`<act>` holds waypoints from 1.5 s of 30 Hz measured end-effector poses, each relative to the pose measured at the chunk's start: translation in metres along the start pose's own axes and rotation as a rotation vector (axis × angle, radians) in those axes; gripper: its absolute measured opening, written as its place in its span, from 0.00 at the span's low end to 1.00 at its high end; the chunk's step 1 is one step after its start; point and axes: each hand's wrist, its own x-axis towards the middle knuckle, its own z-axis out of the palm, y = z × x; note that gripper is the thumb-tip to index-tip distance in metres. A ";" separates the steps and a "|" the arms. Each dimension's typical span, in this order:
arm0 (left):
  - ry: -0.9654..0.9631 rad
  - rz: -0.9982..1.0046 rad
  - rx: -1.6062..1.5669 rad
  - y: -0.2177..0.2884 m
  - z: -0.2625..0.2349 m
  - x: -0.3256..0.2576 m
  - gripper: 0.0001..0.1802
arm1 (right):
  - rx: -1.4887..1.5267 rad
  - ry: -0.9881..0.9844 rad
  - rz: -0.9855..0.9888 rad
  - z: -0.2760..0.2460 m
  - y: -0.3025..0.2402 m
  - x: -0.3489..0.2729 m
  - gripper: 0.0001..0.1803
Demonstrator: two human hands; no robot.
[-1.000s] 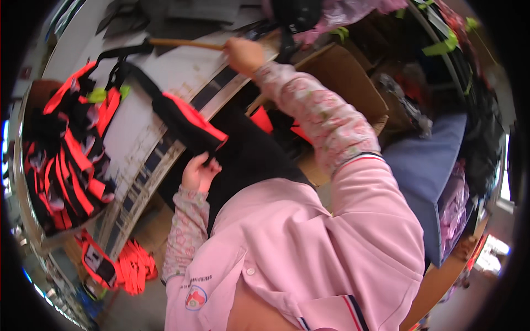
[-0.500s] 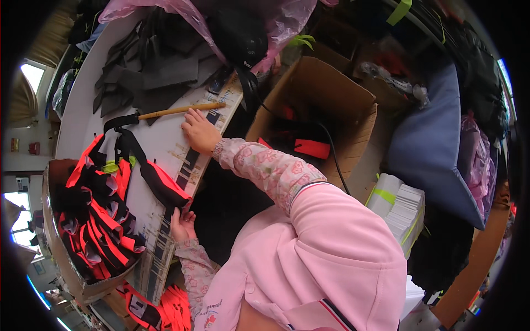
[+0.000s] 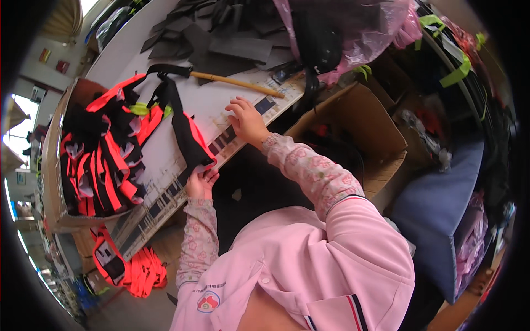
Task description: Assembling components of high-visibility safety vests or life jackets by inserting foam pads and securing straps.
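Note:
My left hand [image 3: 201,181] grips the near end of a black and orange-red fabric piece [image 3: 186,138] with a black strap, lying across the white table [image 3: 165,160] near its front edge. My right hand [image 3: 247,119] rests on the table with fingers spread, holding nothing, just below a wooden stick [image 3: 237,84]. A heap of similar orange-red and black pieces [image 3: 102,151] fills a cardboard box to the left of the held piece.
Grey-black cut fabric pieces [image 3: 221,38] lie at the far side of the table beside a pink plastic bag [image 3: 353,33]. An open cardboard box [image 3: 359,127] stands right of the table, a blue cushion [image 3: 447,215] further right. More orange pieces [image 3: 138,270] lie on the floor.
My right hand has let go of the wooden stick and come back to the table near its front edge. The left hand keeps hold of the fabric piece. The head has shifted.

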 end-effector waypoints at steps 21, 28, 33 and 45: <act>0.091 -0.021 0.039 -0.013 0.013 -0.019 0.15 | 0.127 -0.558 0.092 0.000 -0.085 -0.017 0.31; -0.104 -0.228 -0.103 -0.022 0.013 -0.028 0.20 | 0.131 -0.584 0.094 0.006 -0.086 -0.022 0.32; -0.042 -0.268 -0.138 -0.030 0.019 -0.022 0.22 | 0.113 -0.569 0.108 0.011 -0.090 -0.025 0.31; 0.074 -0.116 -0.298 -0.051 0.020 -0.009 0.13 | -0.081 -0.576 0.087 0.005 -0.090 -0.025 0.32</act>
